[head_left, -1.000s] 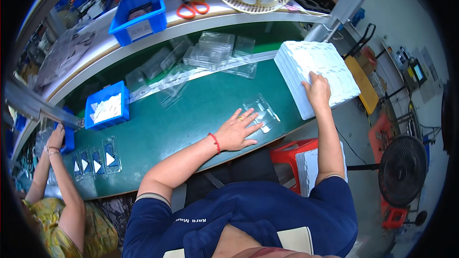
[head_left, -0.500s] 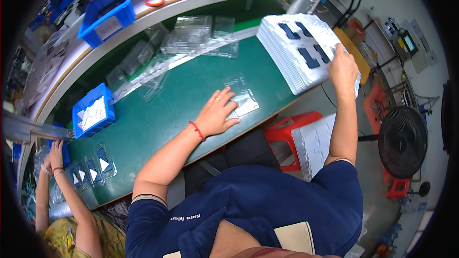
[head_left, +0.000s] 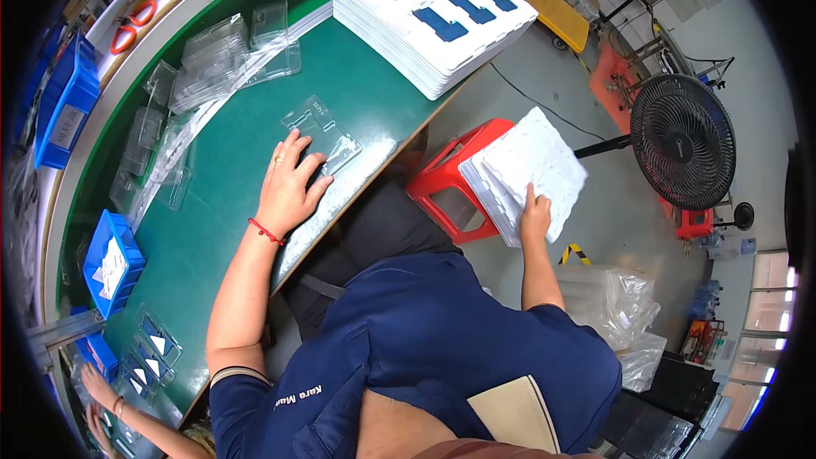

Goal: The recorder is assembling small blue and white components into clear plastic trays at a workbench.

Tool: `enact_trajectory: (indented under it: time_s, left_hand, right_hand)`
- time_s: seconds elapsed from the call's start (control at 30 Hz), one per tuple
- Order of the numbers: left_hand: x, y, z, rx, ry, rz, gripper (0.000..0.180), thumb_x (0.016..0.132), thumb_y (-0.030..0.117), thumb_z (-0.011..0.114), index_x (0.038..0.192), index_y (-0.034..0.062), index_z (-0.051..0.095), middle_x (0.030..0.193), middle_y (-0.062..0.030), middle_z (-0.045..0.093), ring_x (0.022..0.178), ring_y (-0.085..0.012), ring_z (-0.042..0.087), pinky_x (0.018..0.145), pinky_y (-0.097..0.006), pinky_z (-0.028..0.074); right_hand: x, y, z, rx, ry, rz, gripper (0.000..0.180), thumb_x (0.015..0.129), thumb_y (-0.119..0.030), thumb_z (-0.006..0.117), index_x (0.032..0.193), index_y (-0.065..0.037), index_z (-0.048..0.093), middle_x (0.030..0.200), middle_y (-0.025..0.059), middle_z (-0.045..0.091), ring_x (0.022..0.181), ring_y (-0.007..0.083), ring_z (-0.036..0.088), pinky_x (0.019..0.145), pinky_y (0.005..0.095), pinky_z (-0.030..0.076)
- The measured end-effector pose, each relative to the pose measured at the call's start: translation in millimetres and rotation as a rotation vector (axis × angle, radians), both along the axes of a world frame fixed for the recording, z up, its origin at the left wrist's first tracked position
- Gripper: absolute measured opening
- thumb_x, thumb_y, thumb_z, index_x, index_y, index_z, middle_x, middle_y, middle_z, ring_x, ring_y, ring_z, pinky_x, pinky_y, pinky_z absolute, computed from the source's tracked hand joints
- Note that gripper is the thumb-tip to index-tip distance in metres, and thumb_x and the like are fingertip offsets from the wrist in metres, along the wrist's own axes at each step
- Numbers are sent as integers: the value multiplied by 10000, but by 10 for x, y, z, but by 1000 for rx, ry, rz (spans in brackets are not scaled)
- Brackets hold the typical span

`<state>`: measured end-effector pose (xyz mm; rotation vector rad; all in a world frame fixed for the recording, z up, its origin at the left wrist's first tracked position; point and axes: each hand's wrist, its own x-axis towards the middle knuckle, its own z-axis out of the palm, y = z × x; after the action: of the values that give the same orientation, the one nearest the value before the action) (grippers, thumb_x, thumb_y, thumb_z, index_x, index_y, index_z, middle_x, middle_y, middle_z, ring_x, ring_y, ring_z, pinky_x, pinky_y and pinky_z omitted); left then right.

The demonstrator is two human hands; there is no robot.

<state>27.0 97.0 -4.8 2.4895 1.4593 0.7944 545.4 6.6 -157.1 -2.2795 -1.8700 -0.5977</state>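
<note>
My left hand (head_left: 293, 178) lies on the green table with its fingers spread, the fingertips at the edge of a clear plastic blister tray (head_left: 333, 138). My right hand (head_left: 535, 214) grips the near edge of a white molded tray (head_left: 540, 166), the thumb side pressed on it. That tray hangs tilted over a stack of similar white trays (head_left: 483, 183) on a red stool (head_left: 450, 191). On the table's far right corner stands a tall stack of white trays (head_left: 416, 55). Several dark blue flat parts (head_left: 441, 24) sit in its top tray.
Clear blister trays (head_left: 212, 55) lie along the table's back. A blue bin (head_left: 114, 263) holds white pieces. At the lower left, a co-worker's hands (head_left: 100, 391) are beside filled blister trays (head_left: 157, 344). A black fan (head_left: 682, 141) and yellow cart (head_left: 544, 8) stand to the right.
My right hand has taken the white tray off the table stack and over to the stool, uncovering more dark blue parts. The view has turned right. My left hand stays by the blister tray.
</note>
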Motion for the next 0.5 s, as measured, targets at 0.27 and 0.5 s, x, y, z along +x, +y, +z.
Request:
enact_trajectory:
  time_s: [0.27,0.5]
  left_hand:
    - [1,-6,-7,-16,21,8,294,804,270,679,1027,88,621,1253,-185,493,1297,-372,371,1067,-499,307]
    - [-29,-37,15,-29,19,24,290,795,257,685,1026,92,623,1242,-178,497,1292,-374,373,1064,-508,310]
  right_hand:
    - [-19,-30,-3,-194,64,68,905,603,-442,793,1376,-140,431,839,81,526,810,266,500,727,383,431]
    - [-267,41,15,-389,93,26,1058,565,-401,828,1437,-118,298,929,135,571,869,305,536,729,413,451]
